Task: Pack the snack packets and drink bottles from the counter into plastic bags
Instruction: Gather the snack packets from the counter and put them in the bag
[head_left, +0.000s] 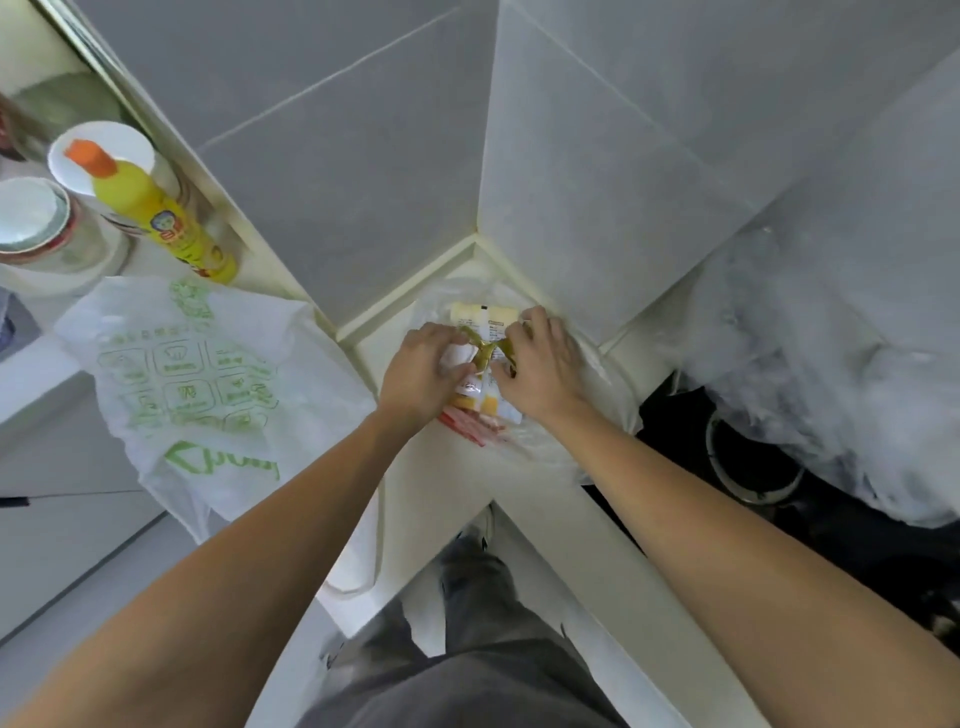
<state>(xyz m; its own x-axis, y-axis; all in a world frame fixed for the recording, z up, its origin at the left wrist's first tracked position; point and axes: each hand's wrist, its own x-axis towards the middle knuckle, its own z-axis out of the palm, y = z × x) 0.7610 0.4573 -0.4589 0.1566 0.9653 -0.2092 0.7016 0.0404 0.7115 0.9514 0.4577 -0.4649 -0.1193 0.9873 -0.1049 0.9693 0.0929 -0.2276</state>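
Snack packets (485, 317) lie inside a clear plastic bag (582, 374) in the corner of a pale counter (447, 483), where two grey tiled walls (597, 171) meet. The packets show yellow, white and red print through the film; how many there are cannot be made out. The left hand (421, 371) and the right hand (537, 366) sit close together over the bag, each with fingers curled, pinching the olive-green bag handles (485, 351), which cross between them. The exact hold of each fingertip is hidden under the knuckles.

To the left, a white plastic bag (197, 374) with green printing lies spread on the counter, one edge hanging over the front. Behind it stands a yellow bottle (156, 213) with an orange cap, beside white lidded tubs (36, 223) that are partly cut off by the frame edge. On the right, a large crumpled mass of translucent plastic (831, 353) sits over a dark stove area (753, 467), where a round metal ring is only partly visible. Below, grey trousers (478, 649) and light floor tiles (78, 571) appear.
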